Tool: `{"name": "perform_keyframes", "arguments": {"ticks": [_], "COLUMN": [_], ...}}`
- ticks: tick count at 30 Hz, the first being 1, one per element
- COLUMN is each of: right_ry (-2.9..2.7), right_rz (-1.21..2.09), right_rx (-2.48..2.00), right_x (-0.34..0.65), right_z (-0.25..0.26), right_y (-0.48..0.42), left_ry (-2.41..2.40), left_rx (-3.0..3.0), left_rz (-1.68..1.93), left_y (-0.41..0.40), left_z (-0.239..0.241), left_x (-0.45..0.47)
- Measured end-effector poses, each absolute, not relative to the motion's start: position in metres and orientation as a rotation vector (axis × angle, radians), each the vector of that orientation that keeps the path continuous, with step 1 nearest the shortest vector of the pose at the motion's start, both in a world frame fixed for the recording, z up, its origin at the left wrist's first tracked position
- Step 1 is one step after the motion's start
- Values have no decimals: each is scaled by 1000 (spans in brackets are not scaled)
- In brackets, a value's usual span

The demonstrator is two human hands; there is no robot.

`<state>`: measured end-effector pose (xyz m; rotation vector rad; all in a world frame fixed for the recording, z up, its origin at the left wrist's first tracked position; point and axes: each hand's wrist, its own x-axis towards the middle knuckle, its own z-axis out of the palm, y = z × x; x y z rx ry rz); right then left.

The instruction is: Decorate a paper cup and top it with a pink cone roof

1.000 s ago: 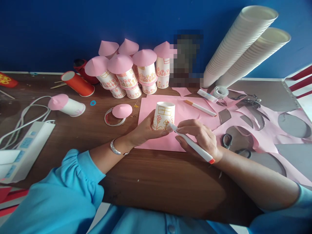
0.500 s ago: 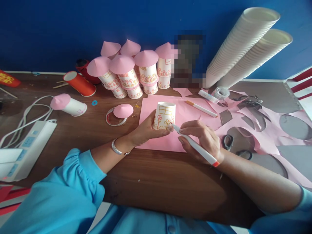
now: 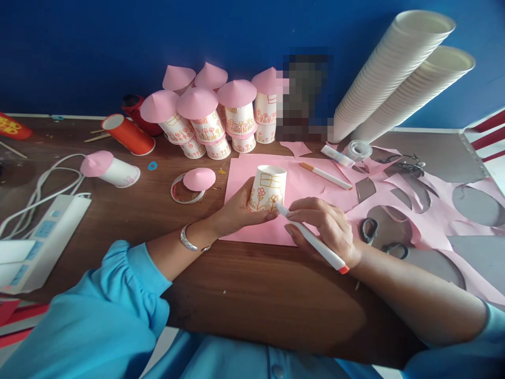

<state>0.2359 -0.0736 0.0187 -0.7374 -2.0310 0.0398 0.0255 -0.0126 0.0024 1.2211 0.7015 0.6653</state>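
Observation:
An upside-down white paper cup point(image 3: 269, 187) with drawn flowers and a window stands on a pink paper sheet point(image 3: 300, 184). My left hand point(image 3: 236, 210) is wrapped round its lower left side and holds it. My right hand point(image 3: 325, 229) grips a white marker point(image 3: 311, 239) with an orange end. The marker's tip touches the cup near its bottom right edge.
Decorated cups with pink cone roofs point(image 3: 213, 113) stand at the back. Two long stacks of plain cups point(image 3: 398, 73) lean at the right. Scissors point(image 3: 374, 234), cut pink paper scraps point(image 3: 434, 205), a tape roll point(image 3: 358, 149), another marker point(image 3: 325, 175), a power strip point(image 3: 39, 239) and an orange tube point(image 3: 128, 135) lie around.
The cup has tilted and turned slightly in my left hand. The marker tip has shifted a little along the cup's lower edge.

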Motion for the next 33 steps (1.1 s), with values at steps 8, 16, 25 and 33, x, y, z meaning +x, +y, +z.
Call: {"name": "perform_keyframes", "arguments": {"ticks": [8,16,25,33], "right_ry": [-2021,-2027,-2064,-1853], "right_rz": [53,42,77,288], "right_rx": [-765,-749,-660,-885], "right_x": [235,233,241,244], "right_z": [16,14,13,-4], "right_y": [-73,-71,-74,-58], "left_ry": [753,742,728,470], "left_rx": [1281,1305,1252,1045], "left_rz": [647,641,671,685], "left_y": [-13,-13,-11,-8], "left_z": [4,0,1,-9], "left_x": [25,25,23,17]}}
